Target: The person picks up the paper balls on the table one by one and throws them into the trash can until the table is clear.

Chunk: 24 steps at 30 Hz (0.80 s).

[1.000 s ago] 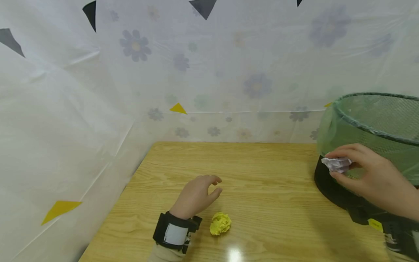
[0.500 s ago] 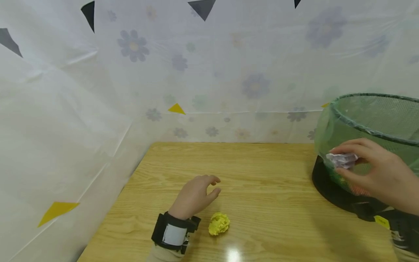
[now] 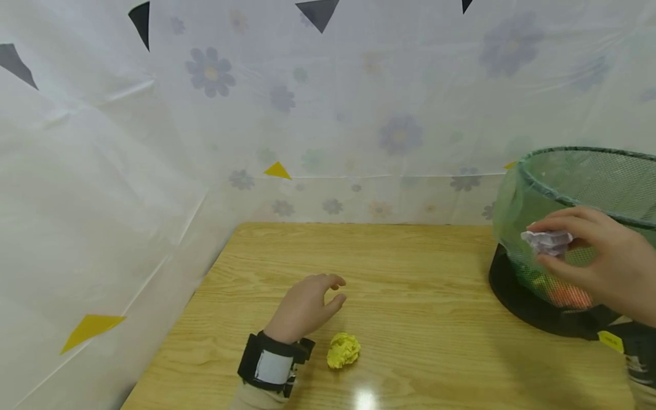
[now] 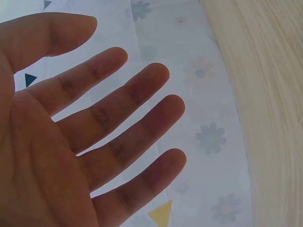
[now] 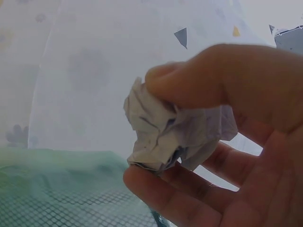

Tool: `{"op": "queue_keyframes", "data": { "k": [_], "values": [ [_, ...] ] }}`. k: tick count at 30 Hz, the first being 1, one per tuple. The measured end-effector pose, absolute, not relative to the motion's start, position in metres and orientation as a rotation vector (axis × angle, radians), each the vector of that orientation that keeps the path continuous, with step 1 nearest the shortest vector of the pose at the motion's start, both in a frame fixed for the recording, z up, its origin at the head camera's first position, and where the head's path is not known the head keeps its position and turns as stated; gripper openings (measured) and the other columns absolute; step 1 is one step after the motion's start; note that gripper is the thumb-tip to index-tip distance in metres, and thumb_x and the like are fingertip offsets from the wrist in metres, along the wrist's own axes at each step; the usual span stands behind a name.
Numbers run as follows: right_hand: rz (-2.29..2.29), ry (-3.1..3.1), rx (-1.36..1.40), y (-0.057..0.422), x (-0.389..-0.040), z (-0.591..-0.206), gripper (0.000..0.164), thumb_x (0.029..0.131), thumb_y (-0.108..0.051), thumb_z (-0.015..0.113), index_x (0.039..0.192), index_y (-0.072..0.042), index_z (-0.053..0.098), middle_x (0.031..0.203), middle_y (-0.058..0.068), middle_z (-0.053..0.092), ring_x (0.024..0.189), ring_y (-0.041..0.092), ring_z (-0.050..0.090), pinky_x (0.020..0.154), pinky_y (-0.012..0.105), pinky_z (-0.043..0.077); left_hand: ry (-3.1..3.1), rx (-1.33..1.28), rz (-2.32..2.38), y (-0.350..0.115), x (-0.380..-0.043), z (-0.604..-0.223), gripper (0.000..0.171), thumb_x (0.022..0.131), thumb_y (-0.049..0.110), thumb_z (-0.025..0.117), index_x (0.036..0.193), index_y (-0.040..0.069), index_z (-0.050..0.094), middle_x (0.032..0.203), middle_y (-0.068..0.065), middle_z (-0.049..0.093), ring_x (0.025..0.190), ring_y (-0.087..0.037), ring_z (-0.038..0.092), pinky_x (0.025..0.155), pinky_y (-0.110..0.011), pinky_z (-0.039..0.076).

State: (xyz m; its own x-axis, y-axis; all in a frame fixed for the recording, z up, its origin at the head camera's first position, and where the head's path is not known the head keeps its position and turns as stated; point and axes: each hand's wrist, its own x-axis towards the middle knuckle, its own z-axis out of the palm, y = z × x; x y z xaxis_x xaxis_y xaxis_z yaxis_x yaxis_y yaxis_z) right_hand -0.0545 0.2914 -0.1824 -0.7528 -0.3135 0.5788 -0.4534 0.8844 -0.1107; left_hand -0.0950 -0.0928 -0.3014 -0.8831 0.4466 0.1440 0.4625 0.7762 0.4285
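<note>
In my right hand (image 3: pixel 607 259) a crumpled ball of white paper (image 5: pixel 158 127) is pinched between thumb and fingers. This hand hovers in front of the near side of a mesh wastebasket (image 3: pixel 523 216) lined with a green bag, covering part of its rim and wall. My left hand (image 3: pixel 304 304) hangs over the table with its fingers loosely spread; the left wrist view shows nothing in its palm (image 4: pixel 42 156). A crumpled yellow paper ball (image 3: pixel 343 350) lies on the table just right of the left wrist.
The wooden table (image 3: pixel 410 285) runs back to a flowered white curtain (image 3: pixel 353 102). Another white sheet (image 3: pixel 92 199) hangs along the left. Red and yellow contents (image 3: pixel 566 296) show through the lower basket mesh, above its black base (image 3: pixel 523 304).
My right hand has moved right and slightly up with the white paper ball, uncovering more of the basket's lower part. The left hand and the yellow ball have stayed put.
</note>
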Motion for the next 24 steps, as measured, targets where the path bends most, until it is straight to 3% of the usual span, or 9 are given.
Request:
{"op": "queue_keyframes", "data": {
  "k": [4, 12, 16, 19, 24],
  "values": [
    [0.307, -2.48, 0.542, 0.293, -0.054, -0.179, 0.054, 0.055, 0.011, 0.08, 0.104, 0.001, 0.062, 0.105, 0.016, 0.052, 0.081, 0.012, 0.043, 0.067, 0.005, 0.034, -2.924, -0.754, -0.726, -0.093, -0.095, -0.301, 0.032, 0.092, 0.034, 0.057, 0.118, 0.017, 0.062, 0.109, -0.001, 0.065, 0.093, -0.017, 0.059, 0.073, -0.033, 0.049],
    [0.387, -2.407, 0.583, 0.295, -0.056, -0.175, 0.042, 0.064, 0.007, 0.079, 0.102, 0.004, 0.062, 0.103, 0.016, 0.052, 0.093, -0.016, 0.031, 0.069, 0.001, 0.033, -2.927, -0.751, -0.73, -0.093, -0.094, -0.301, 0.031, 0.092, 0.034, 0.057, 0.118, 0.017, 0.063, 0.107, 0.0, 0.065, 0.094, -0.018, 0.059, 0.074, -0.033, 0.049],
    [0.414, -2.362, 0.599, 0.297, -0.057, -0.174, 0.03, 0.077, -0.009, 0.076, 0.1, 0.006, 0.064, 0.101, 0.018, 0.053, 0.097, -0.017, 0.03, 0.069, 0.0, 0.033, -2.93, -0.75, -0.73, -0.093, -0.094, -0.3, 0.031, 0.092, 0.034, 0.057, 0.118, 0.017, 0.063, 0.107, 0.001, 0.064, 0.094, -0.019, 0.059, 0.074, -0.034, 0.049],
    [0.436, -2.346, 0.594, 0.298, -0.057, -0.172, 0.028, 0.081, -0.012, 0.072, 0.099, 0.007, 0.064, 0.1, 0.019, 0.053, 0.098, -0.017, 0.031, 0.068, -0.001, 0.032, -2.929, -0.75, -0.727, -0.092, -0.094, -0.3, 0.031, 0.092, 0.035, 0.057, 0.118, 0.017, 0.063, 0.107, 0.001, 0.064, 0.094, -0.018, 0.059, 0.074, -0.033, 0.049],
    [0.435, -2.326, 0.599, 0.302, -0.06, -0.168, 0.04, 0.086, -0.028, 0.065, 0.097, 0.01, 0.063, 0.097, 0.021, 0.052, 0.095, -0.017, 0.031, 0.065, -0.002, 0.032, -2.93, -0.75, -0.722, -0.092, -0.095, -0.301, 0.031, 0.092, 0.035, 0.057, 0.117, 0.017, 0.063, 0.107, 0.001, 0.065, 0.094, -0.017, 0.059, 0.074, -0.033, 0.049]
  ]
}}
